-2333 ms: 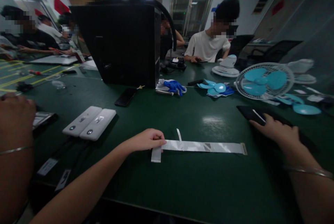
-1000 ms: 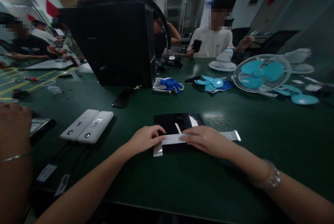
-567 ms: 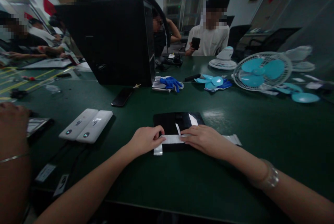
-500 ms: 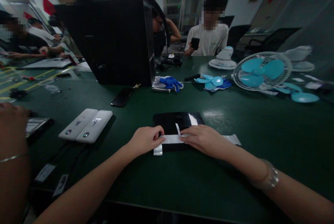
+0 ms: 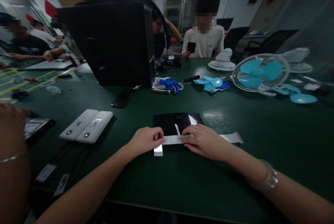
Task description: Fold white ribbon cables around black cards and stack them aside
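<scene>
A flat, silvery-white ribbon cable (image 5: 172,140), left end folded and narrow strip (image 5: 177,129) branching off, crosses the near part of the black panel (image 5: 167,120), pinched by the left hand (image 5: 146,138) at the panel's left and touched mid-panel by the right hand (image 5: 205,141), whose grip is unclear.
</scene>
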A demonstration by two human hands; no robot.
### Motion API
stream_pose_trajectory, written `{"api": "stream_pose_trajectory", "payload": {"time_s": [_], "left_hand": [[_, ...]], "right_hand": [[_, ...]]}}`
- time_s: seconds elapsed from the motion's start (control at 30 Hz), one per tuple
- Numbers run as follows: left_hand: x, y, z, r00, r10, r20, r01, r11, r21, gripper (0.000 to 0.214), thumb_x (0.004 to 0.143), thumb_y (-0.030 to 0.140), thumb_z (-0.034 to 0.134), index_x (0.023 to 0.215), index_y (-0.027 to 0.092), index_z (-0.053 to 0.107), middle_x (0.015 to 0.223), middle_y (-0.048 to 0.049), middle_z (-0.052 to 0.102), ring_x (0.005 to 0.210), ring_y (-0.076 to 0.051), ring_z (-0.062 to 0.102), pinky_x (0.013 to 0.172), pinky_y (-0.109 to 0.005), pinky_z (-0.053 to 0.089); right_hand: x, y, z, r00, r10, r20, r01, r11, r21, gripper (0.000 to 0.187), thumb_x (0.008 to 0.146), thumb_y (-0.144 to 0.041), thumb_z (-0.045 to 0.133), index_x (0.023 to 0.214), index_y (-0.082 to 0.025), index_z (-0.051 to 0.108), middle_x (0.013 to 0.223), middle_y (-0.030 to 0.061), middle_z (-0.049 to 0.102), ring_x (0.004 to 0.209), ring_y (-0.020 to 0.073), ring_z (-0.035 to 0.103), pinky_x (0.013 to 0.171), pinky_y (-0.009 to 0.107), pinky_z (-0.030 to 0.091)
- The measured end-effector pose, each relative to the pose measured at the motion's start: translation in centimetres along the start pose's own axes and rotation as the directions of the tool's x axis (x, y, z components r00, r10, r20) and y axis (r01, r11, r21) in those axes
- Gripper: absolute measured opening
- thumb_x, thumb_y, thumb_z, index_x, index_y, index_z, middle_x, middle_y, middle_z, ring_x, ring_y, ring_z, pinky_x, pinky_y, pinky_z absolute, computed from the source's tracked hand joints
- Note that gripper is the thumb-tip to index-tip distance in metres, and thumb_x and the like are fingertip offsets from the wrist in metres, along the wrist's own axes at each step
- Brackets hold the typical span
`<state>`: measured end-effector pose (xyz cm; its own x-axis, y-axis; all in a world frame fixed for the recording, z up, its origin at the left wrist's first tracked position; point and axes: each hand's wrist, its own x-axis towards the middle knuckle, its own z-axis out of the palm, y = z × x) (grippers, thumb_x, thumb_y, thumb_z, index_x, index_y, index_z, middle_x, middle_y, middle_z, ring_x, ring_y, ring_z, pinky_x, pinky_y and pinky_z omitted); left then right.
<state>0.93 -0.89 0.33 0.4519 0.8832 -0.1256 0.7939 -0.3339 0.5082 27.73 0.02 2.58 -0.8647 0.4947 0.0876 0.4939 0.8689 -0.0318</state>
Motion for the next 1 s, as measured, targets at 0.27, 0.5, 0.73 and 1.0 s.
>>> {"api": "stream_pose_trajectory", "payload": {"time_s": [0.27,0.5,0.73,1.0], "left_hand": [[0.0,-0.2,0.2,1.000,-0.008,-0.012,0.008,0.999,0.033,0.019,0.086,0.039,0.054,0.094,0.024,0.062,0.066,0.0050,0.061,0.057,-0.011,0.054,0.051,-0.022,0.029],[-0.1,-0.1,0.0,1.000,-0.004,-0.017,0.005,1.000,0.021,0.020,0.086,0.041,0.054,0.094,0.025,0.063,0.066,0.0052,0.060,0.057,-0.011,0.054,0.050,-0.022,0.030],[0.0,0.2,-0.1,1.000,-0.019,-0.011,0.019,1.000,-0.005,0.019,0.087,0.040,0.054,0.093,0.024,0.063,0.065,0.0055,0.061,0.057,-0.011,0.055,0.051,-0.022,0.030],[-0.1,0.0,0.0,1.000,-0.021,-0.007,0.021,1.000,-0.023,0.020,0.087,0.041,0.054,0.094,0.025,0.063,0.065,0.0054,0.061,0.057,-0.011,0.055,0.052,-0.023,0.031]], "right_hand": [[0.0,-0.3,-0.4,0.996,-0.063,-0.066,0.071,0.991,0.118,0.033,0.089,-0.026,0.050,0.120,-0.023,0.062,0.114,0.0048,0.063,0.109,0.0186,0.052,0.094,0.038,0.039],[0.3,-1.0,-0.8,0.998,-0.050,-0.035,0.052,0.996,0.076,0.027,0.087,-0.024,0.051,0.110,-0.022,0.066,0.098,0.0047,0.068,0.100,0.0189,0.056,0.091,0.039,0.039],[0.1,-1.4,-0.6,0.991,-0.122,-0.056,0.121,0.993,-0.010,0.025,0.088,-0.023,0.051,0.108,-0.023,0.065,0.098,0.0028,0.069,0.102,0.0197,0.056,0.098,0.043,0.034],[0.1,-1.5,-1.0,0.998,-0.063,-0.029,0.065,0.996,0.065,0.019,0.086,-0.031,0.054,0.091,-0.020,0.069,0.088,0.0032,0.069,0.099,0.0195,0.057,0.101,0.042,0.033]]}}
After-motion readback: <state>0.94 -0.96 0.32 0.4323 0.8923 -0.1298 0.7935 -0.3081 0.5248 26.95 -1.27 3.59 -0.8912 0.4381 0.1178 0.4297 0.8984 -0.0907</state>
